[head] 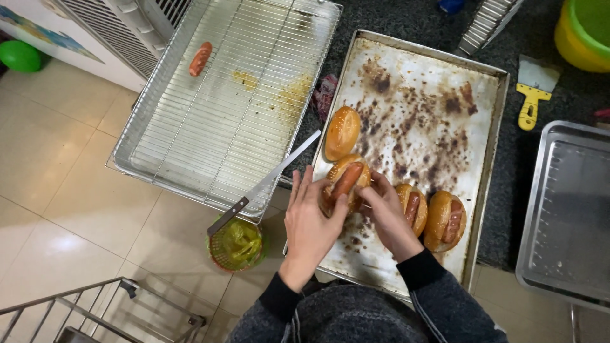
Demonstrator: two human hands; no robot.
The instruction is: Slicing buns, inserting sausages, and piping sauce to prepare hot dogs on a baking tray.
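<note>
A lone sausage (200, 58) lies on the wire cooling rack (190, 146) at far left, a long knife (264, 184) resting across its corner. The left hand (309, 222), fingers curled, cups a split bun with a sausage (345, 183) over the scorched baking tray (432, 108); the right hand (389, 216) pinches its other side. Two filled buns (432, 216) sit just beside, on the right, and a plain bun (342, 132) lies just above.
</note>
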